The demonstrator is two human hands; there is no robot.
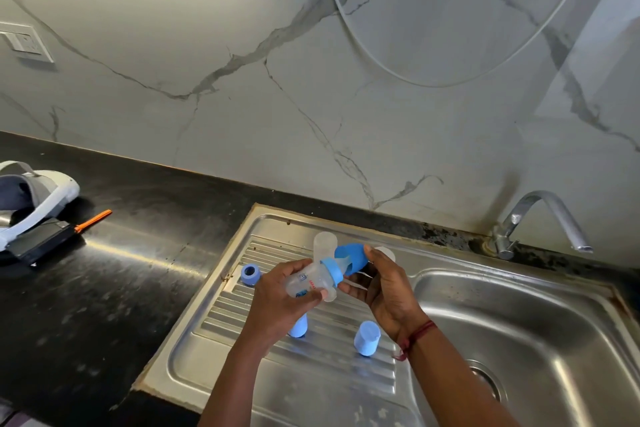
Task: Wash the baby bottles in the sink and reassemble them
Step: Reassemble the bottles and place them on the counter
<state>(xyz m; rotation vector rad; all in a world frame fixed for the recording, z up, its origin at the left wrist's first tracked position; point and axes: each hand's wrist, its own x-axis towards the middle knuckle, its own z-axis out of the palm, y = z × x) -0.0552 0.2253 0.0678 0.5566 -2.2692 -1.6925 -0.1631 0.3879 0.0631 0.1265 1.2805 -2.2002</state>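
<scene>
Left hand (280, 291) gripped the clear baby bottle (306, 282), which lay tilted above the sink's draining board (311, 378). Right hand (389, 288) had its fingers curled on a blue cover (353, 258) at the bottle's blue collar (333, 270). Blue ring (250, 274) lay left on the board, blue cap (367, 338) near.

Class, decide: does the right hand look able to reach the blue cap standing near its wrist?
Probably yes: nothing blocks the blue cap, though the right hand grips a blue cover.
</scene>
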